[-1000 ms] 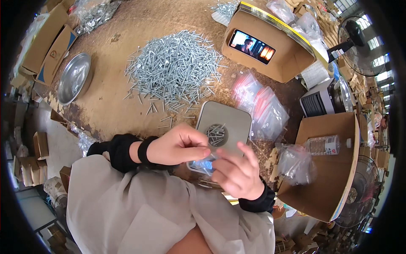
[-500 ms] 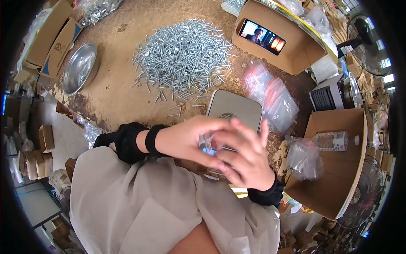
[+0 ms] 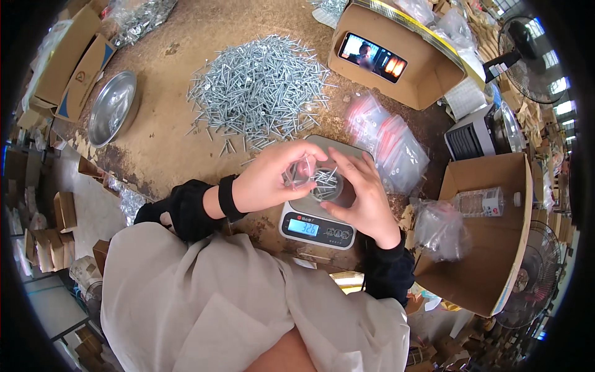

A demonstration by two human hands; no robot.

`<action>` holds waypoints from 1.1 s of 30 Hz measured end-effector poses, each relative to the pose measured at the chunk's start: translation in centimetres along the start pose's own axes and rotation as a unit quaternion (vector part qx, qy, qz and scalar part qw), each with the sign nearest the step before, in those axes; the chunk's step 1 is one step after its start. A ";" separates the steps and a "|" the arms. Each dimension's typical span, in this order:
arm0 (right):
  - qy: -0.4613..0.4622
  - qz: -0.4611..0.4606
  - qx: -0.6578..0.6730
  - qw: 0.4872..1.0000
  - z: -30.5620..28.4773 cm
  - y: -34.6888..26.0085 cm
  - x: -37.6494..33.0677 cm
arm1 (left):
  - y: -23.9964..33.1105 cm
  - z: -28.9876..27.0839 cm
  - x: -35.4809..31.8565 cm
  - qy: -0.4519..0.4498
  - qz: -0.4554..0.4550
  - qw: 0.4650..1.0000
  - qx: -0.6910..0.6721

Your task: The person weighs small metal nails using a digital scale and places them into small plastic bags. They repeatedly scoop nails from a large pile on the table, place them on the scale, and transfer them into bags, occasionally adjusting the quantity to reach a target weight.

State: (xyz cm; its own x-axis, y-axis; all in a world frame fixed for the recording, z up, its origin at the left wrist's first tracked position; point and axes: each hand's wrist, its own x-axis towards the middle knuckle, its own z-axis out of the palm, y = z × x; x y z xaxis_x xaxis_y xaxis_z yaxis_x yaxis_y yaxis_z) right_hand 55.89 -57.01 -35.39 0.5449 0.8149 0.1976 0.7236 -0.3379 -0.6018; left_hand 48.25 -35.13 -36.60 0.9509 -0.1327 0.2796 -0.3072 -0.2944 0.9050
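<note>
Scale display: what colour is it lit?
Light blue, on the scale front, in the head view.

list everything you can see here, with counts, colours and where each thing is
screws: one big pile, silver, table centre
scale: one, grey with lit display, under the hands
small cup: one, clear, holding screws, between both hands
metal bowl: one, silver, table left
bags: a heap, clear with red strips, right of scale
phone: one, screen lit, inside a cardboard box at top
water bottle: one, clear, in right box
fan: one, black, top right
left hand: on cup
right hand: on cup
</note>
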 end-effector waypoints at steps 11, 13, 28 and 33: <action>0.106 -0.124 -0.025 0.986 -0.9 -2.6 -1.3 | -0.2 3.7 -0.8 -0.144 -0.006 0.980 -0.135; 0.081 -0.135 -0.043 0.987 -1.3 -3.4 -1.2 | -0.3 4.9 -1.1 -0.142 -0.024 0.964 -0.223; 0.087 0.035 0.231 0.968 -2.1 -1.4 -2.3 | -1.2 3.8 -0.9 -0.141 -0.034 0.928 -0.344; 0.037 0.016 -0.029 0.999 -2.7 -0.6 -1.6 | 0.9 1.1 0.0 -0.067 -0.023 0.890 -0.450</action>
State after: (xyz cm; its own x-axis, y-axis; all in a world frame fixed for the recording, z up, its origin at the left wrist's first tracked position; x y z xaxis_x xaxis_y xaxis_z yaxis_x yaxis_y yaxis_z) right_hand 55.68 -59.41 -33.30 0.5968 0.7665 0.2371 0.7276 -0.3924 -0.5627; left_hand 47.91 -36.44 -36.11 0.9300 -0.2695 0.2500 -0.0568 0.5666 0.8220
